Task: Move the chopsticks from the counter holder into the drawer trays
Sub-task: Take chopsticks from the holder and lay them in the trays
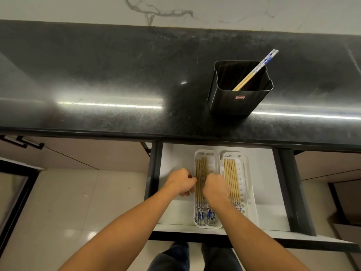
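Black counter holder (234,102) with one pair (254,71) to go; logs chopsticks (199,173) in left tray (207,153) and right tray (230,153) of drawer (175,157), left hand (180,182) and right hand (214,187) curled over left tray's row, grip not discernible.

— Any writing to call?
— Just one small red label (240,97) on the front of the black rectangular metal holder (220,102). Its pale characters are too tiny to read.

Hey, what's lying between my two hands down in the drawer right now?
Chopsticks in the left white tray lie between the left hand and the right hand, as the head view shows.
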